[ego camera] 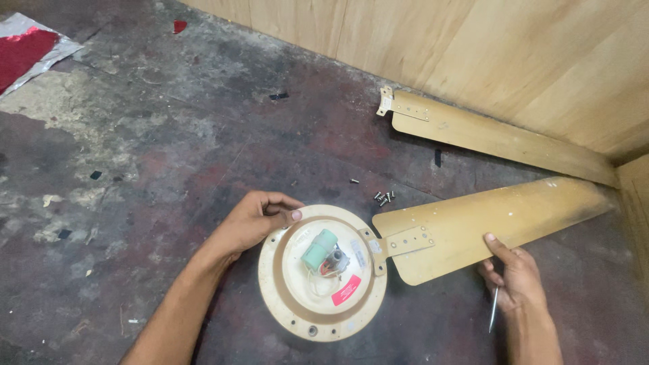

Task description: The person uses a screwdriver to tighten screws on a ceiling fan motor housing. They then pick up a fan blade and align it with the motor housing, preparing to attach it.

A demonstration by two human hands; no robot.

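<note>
Nearest the camera, the round fan motor housing (pixel 323 273) lay flat on the dark, stained floor (pixel 135 169), its tan rim facing up with a pale inner plate. On that plate sat a green capacitor (pixel 319 249), a few thin wires and a small red label (pixel 346 289). The left hand (pixel 253 220) rested on the far-left edge of the housing, fingers curled loosely over the rim and the thumb tip touching it; it steadied the housing rather than clenched anything.

To the right, the right hand (pixel 515 274) gripped the near edge of the attached blade (pixel 487 226), with the thumb on top of it and the other fingers underneath. A thin metal tool (pixel 493 309), likely a screwdriver shaft, ran down from the same hand, tucked against the palm; its tip could not be made out.

That blade, dull gold, stretched from a bracket (pixel 405 240) at the right side of the housing out toward the far right. Just beyond the housing, a small cluster of loose screws (pixel 384 197) lay on the floor, with 1 more a little to their left.

Farther off, a 2nd, detached blade (pixel 493 137) lay along the foot of the wooden wall panel (pixel 473 54). At the far left corner lay a red and silver sheet (pixel 27 51).
</note>
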